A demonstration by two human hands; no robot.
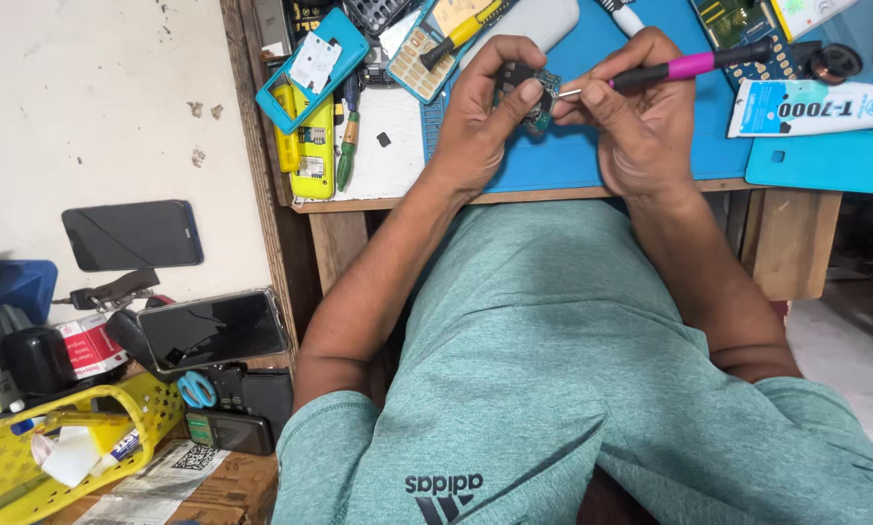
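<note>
Green-grey knit fabric of the wearer's shirt fills the near field, with both forearms running up from it to the edge of the wooden bench. Beyond that edge, the left hand is seen closed around a small circuit board, thumb across its face and fingers behind, so that the board is kept raised and steady above the blue work mat. Just to the right of it, the right hand is clenched on a screwdriver with a pink-and-black handle, held pencil-fashion; the metal tip is brought against the board's right edge, though the exact contact point cannot be made out, since the fingers cover it.

Left of the left hand, a yellow phone housing and a blue phone shell are laid off the mat, presumably set aside to keep the working area free. Right of the right hand, a white glue tube lies on its side within reach, and a blue back cover sits near the bench edge.
</note>
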